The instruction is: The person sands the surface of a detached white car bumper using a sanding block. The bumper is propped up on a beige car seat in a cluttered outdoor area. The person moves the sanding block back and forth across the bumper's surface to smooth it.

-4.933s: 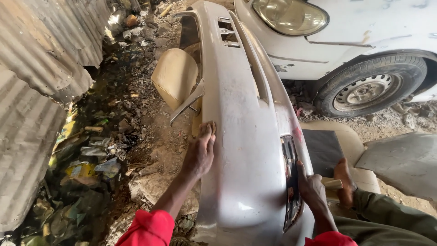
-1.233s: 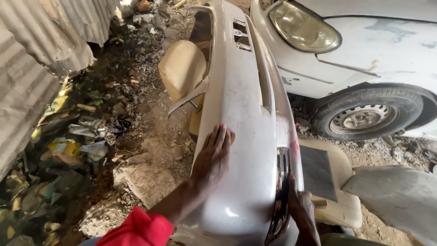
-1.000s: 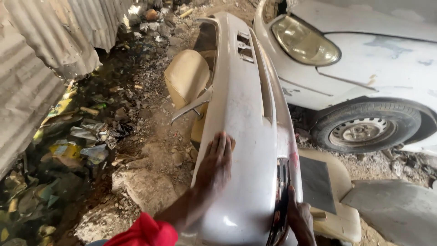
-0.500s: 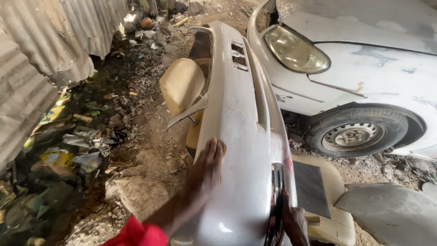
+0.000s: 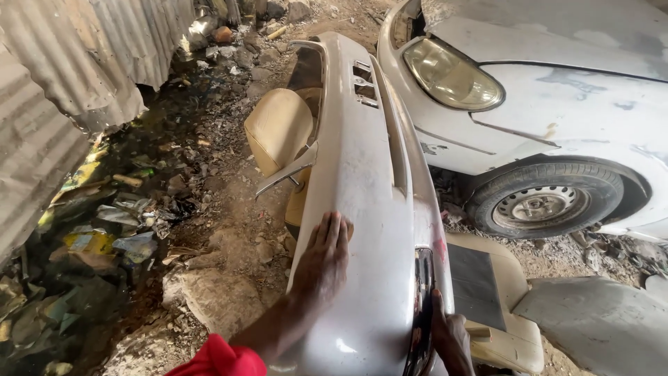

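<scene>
Head view: my left hand [image 5: 325, 257] has slid a little further up the car bumper [image 5: 362, 181] since the earlier frames, and the view has pulled back.

Head view, detail: My left hand lies flat, palm down and fingers spread, on the pale upper face of the bumper; it presses on the surface and clasps nothing. My right hand [image 5: 449, 338] is at the bumper's right edge, just beside the dark lamp opening [image 5: 420, 306], fingers curled against the rim; I cannot tell how firmly it grips, since the edge hides most of it. The bumper runs lengthwise away from me, resting on a tan car seat [image 5: 278, 129] on its left. A white car [image 5: 557, 90] stands close on the right, its wheel [image 5: 546, 205] near the bumper. Corrugated metal sheeting [image 5: 62, 76] and littered ground [image 5: 125, 230] lie to the left.
</scene>
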